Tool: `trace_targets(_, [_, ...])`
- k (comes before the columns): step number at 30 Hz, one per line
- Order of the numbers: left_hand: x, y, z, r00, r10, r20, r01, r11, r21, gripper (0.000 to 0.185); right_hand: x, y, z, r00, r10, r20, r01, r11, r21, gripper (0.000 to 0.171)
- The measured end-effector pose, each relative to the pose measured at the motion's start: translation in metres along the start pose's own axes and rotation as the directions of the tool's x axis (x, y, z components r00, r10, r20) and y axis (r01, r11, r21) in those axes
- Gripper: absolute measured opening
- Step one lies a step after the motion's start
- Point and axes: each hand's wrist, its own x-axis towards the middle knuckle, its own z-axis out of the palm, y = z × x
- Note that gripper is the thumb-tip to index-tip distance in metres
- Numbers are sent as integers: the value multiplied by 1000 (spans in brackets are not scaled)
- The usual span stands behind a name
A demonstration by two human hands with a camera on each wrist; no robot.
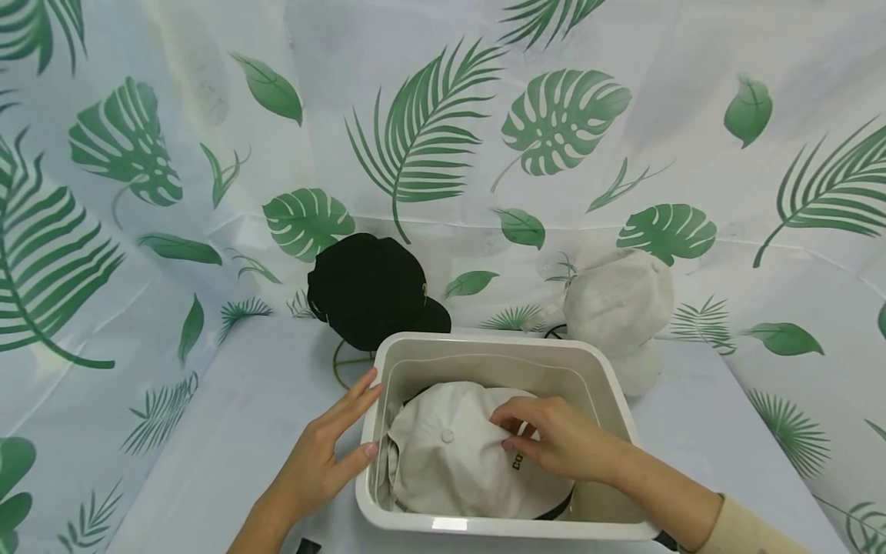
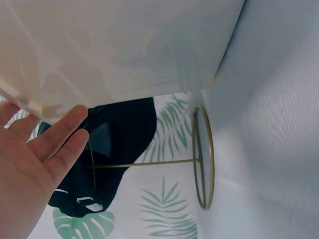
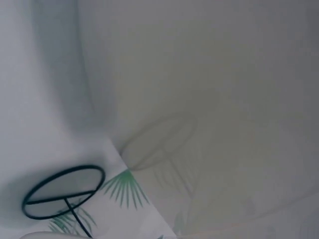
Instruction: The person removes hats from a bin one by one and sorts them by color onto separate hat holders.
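A white baseball cap (image 1: 443, 462) with dark lettering on its front lies in a white plastic bin (image 1: 498, 525). A dark edge shows beneath its brim. My right hand (image 1: 564, 442) reaches over the bin's right side and pinches the front of the cap with curled fingers and thumb. On the left, my left hand (image 1: 321, 454) has its fingers spread and rather straight against the bin's left rim. The left wrist view shows those fingers (image 2: 65, 129) beside the bin's outer wall. In the right wrist view the bin's pale wall (image 3: 224, 99) fills much of the frame, and the hand is hidden.
Behind the bin, a black cap (image 1: 367, 288) hangs on a brass wire stand (image 2: 204, 159). At the back right, another white cap (image 1: 619, 300) sits on a black wire stand (image 3: 65, 196). A leaf-patterned cloth (image 1: 429, 131) hangs behind the white table (image 1: 235, 385).
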Motion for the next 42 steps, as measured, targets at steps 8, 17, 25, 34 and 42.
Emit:
trace_targets(8, [1,-1,0,1000,17,-7,-17,1000,0,69,-1,2,-3,997,-40,-62,44,997,58,39])
trace_targets(17, [1,-2,1,1000,26,-8,-26,1000,2,69,-2,0,-7,993,-53,-109,64,993,103,37])
trace_targets(25, [1,-2,1,1000,19,-4,-19,1000,-12,69,-2,0,-9,987,-53,-152,71,991,116,37])
trace_targets(34, [1,-2,0,1000,24,-3,-24,1000,-12,69,-1,0,-13,978,-64,-200,92,987,130,41])
trace_targets(42, [1,-3,1,1000,27,-6,-27,1000,-7,69,-2,-2,-18,974,-43,-223,77,987,143,42])
